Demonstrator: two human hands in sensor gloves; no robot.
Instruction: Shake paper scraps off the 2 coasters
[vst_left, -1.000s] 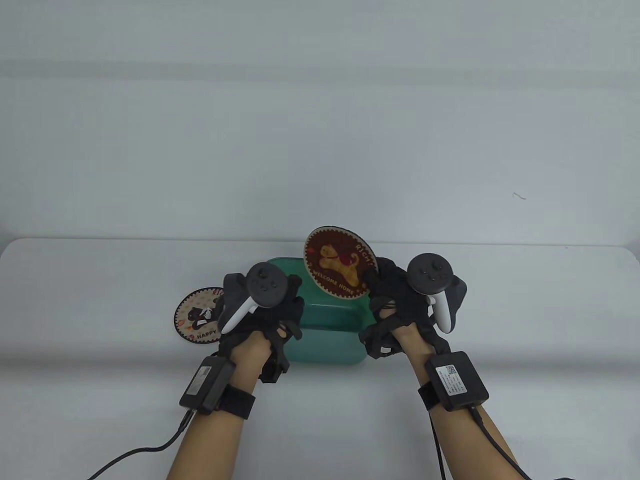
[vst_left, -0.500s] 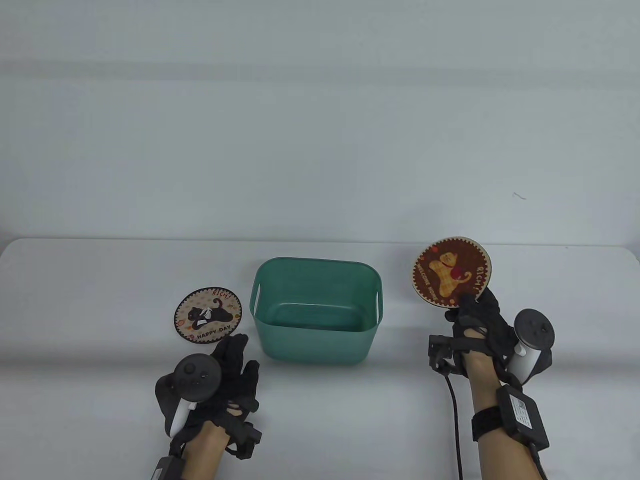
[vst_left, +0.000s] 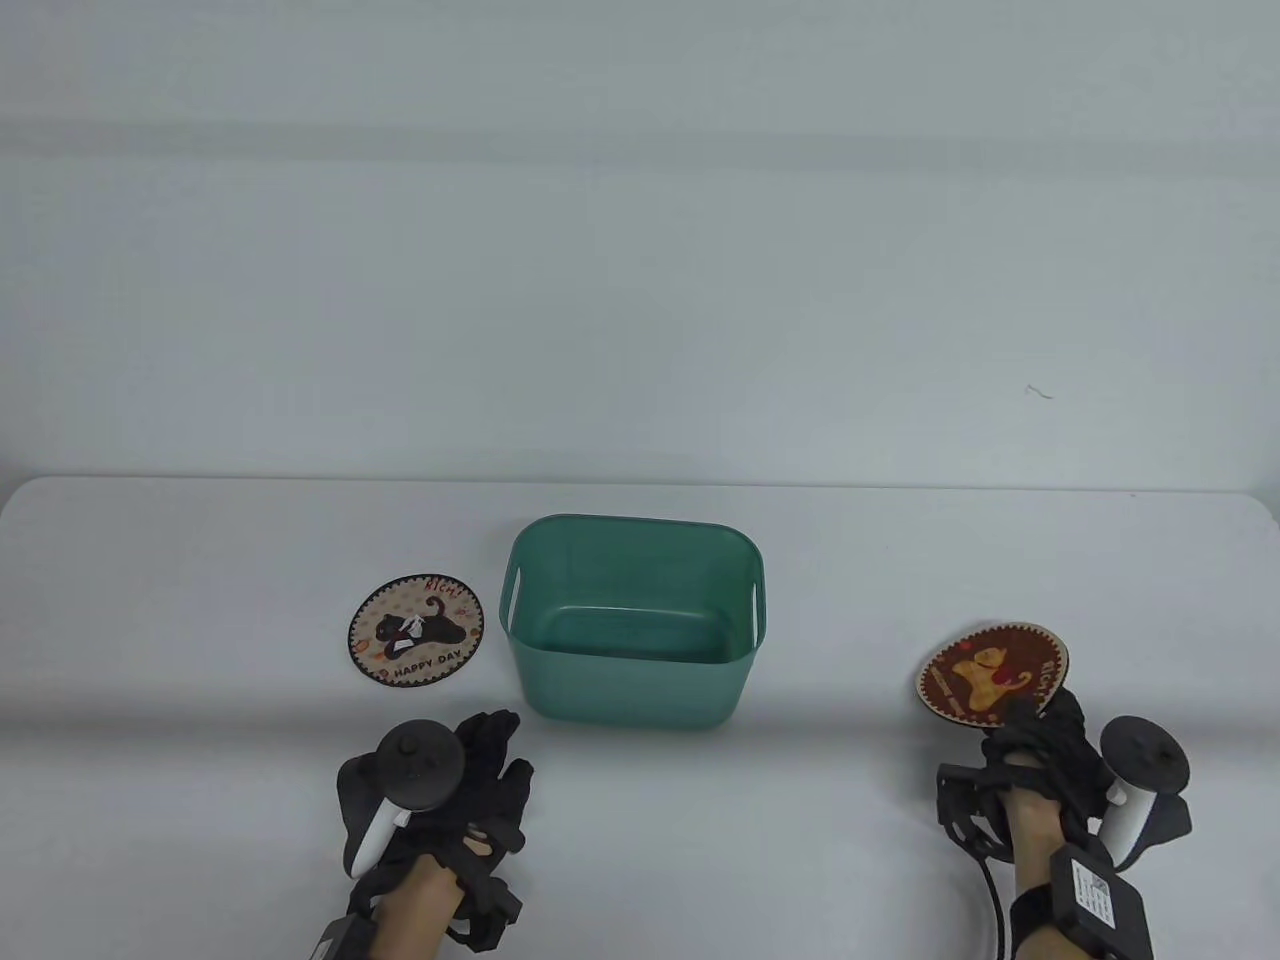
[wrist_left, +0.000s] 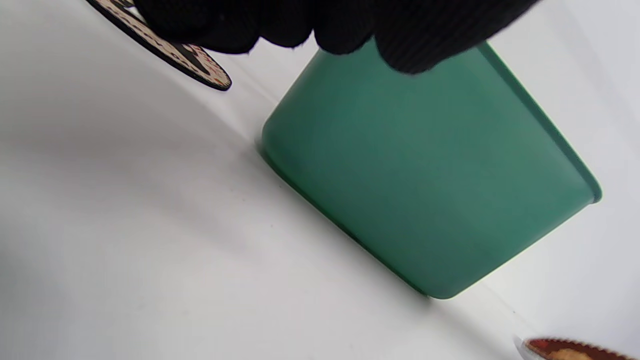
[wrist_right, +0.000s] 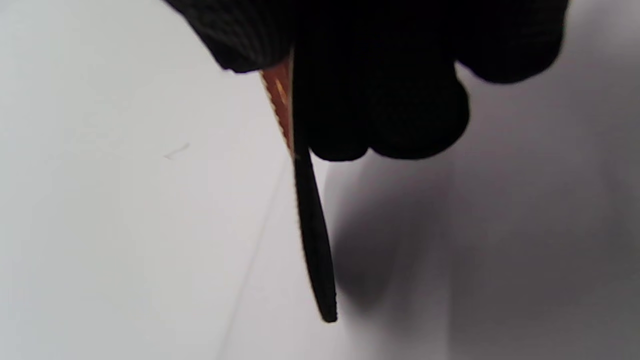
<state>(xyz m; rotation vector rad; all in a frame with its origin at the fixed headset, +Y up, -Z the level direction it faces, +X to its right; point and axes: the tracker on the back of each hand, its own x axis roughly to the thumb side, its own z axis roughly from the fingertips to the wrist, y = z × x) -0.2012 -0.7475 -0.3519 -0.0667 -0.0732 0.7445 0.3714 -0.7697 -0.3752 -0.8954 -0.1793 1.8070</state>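
Since half a second earlier, the right hand (vst_left: 1040, 745) had dropped from beside the bin's far right corner down toward the near right part of the table, carrying the brown dog coaster (vst_left: 992, 672) with it; the left hand (vst_left: 470, 790) had barely shifted, drifting slightly toward the near edge.

The right hand pinched the brown coaster at its near rim, thumb on the printed face and fingers (wrist_right: 400, 120) behind it. In the right wrist view the coaster (wrist_right: 312, 235) appeared nearly edge-on, hanging down from the grip with its shadow on the white table (vst_left: 200, 720) beside it; whether its lower edge touched the surface could not be told. The printed face, tilted up toward the table camera, showed no scraps that could be made out.

The left hand hovered near the bin's front left corner with fingers loosely spread, holding nothing. In the left wrist view its fingertips (wrist_left: 350, 30) hung in front of the green plastic bin (wrist_left: 430, 175).

The bin (vst_left: 640, 690) stood upright at the middle of the table, its inside too dim to show any scraps. The cat coaster marked "HAPPY DAY" (vst_left: 415, 630) lay flat just left of it, apart from the left hand, with a small white paper scrap (vst_left: 408, 626) on its middle.
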